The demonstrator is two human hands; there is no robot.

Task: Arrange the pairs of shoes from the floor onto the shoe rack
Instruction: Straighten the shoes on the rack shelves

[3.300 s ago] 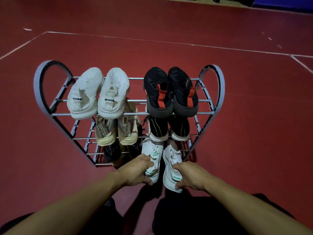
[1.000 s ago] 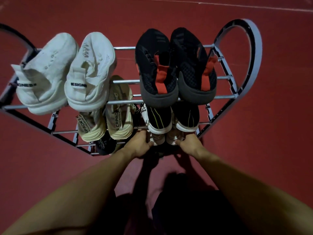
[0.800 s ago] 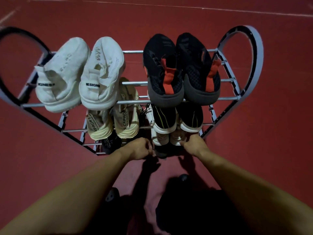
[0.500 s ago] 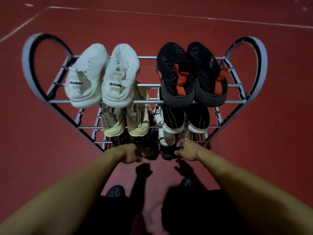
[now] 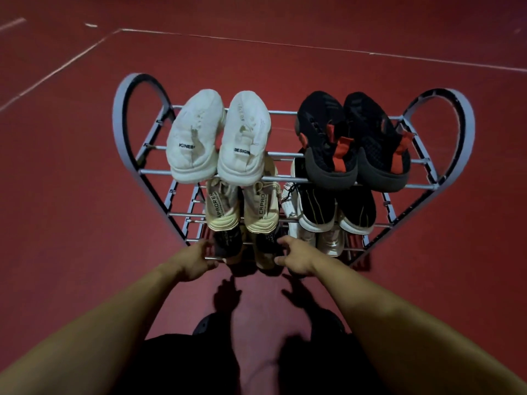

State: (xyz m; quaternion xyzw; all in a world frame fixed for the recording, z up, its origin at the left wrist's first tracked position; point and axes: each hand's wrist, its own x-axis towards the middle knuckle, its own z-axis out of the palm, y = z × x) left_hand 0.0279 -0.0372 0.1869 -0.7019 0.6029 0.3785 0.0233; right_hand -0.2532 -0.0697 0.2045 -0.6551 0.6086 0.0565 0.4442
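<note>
Shoes (image 5: 242, 248) on the rack's (image 5: 445, 155) crowded bottom tier, at 6 o'clock, risked being nudged off. Left hand (image 5: 191, 262) and right hand (image 5: 296, 259) reached with fingers loose, grasping nothing.

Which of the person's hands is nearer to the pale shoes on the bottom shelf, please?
Right. The right hand sits just left of the pale shoes, while the left hand is farther left, by the dark shoes.
</note>
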